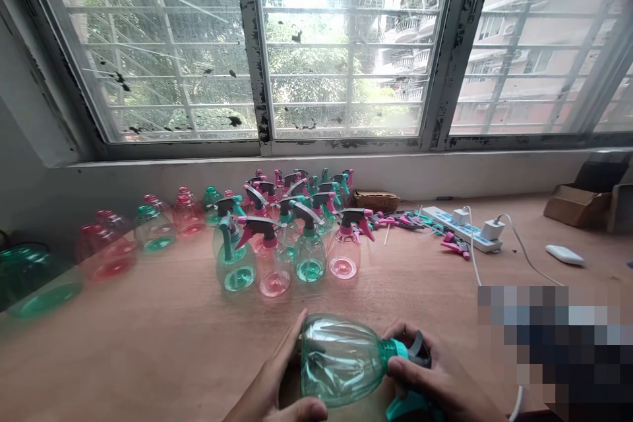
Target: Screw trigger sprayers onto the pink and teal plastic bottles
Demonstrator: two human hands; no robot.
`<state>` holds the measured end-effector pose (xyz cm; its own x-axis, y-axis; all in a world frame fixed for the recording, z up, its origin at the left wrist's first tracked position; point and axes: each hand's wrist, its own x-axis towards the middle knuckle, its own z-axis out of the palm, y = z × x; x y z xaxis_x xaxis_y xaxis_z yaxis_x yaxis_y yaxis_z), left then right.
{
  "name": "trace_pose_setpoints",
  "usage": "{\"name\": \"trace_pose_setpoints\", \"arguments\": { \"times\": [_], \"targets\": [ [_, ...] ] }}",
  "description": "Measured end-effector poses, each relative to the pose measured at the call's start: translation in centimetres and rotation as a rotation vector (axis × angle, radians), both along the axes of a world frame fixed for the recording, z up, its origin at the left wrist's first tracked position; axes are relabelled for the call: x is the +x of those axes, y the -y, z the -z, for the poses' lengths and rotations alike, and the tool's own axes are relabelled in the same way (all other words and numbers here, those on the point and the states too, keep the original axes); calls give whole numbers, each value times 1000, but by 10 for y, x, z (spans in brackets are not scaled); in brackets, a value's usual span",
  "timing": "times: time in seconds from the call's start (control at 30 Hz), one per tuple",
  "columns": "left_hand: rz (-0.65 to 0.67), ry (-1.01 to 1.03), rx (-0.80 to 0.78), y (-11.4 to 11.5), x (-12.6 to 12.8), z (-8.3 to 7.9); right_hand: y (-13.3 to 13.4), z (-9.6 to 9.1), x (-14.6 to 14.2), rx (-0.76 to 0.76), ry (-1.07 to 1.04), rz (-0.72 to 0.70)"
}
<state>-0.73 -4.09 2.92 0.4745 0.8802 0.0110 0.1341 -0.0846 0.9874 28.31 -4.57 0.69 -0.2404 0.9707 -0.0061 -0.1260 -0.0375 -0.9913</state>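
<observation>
A clear green spray bottle (341, 359) lies on its side between my hands, low in the view. My left hand (284, 379) cups its base, thumb below and fingers behind. My right hand (420, 369) grips the neck, where a teal collar (399, 348) and a dark grey and teal spray head (419, 351) sit on the bottle's mouth. Part of the spray head is hidden by my right fingers. Beyond stand several pink and green bottles with spray heads on, such as a green spray bottle (310, 254) and a pink spray bottle (345, 254).
To the left stand several bottles without spray heads, including a pink bottle (188, 214) and a green bottle (154, 231). Loose spray heads (395, 219) lie by a power strip (459, 227) with cables. A mouse (565, 254) and cardboard box (576, 204) are at right.
</observation>
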Motion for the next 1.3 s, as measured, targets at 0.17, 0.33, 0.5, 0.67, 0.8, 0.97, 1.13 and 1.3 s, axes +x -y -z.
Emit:
{"name": "trace_pose_setpoints", "arguments": {
  "times": [0.17,0.33,0.5,0.67,0.8,0.97,1.13,1.3],
  "targets": [
    [-3,-39,3,0,0,-1,-1,1,1,-6,-23,-9],
    [25,-1,28,1,1,-1,0,3,2,-11,-33,0],
    [26,-6,21,0,1,1,0,3,1,-16,-25,5],
    [28,-1,30,-2,2,2,1,2,0,-41,-37,13],
    [36,7,22,-2,2,1,0,3,0,-45,-39,20],
    [34,2,8,1,1,0,0,5,0,-41,-53,8],
    [21,-33,16,1,3,-6,0,6,1,-24,-50,-2],
    [45,-80,16,2,5,-13,-1,7,3,-24,-33,20]
  ]
}}
